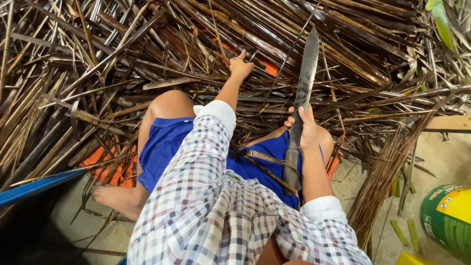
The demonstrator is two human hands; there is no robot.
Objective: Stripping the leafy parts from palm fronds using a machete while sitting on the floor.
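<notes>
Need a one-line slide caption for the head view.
Seated person's left hand reaches into dark split stalks; right hand grips long knife, blade pointing away.
</notes>
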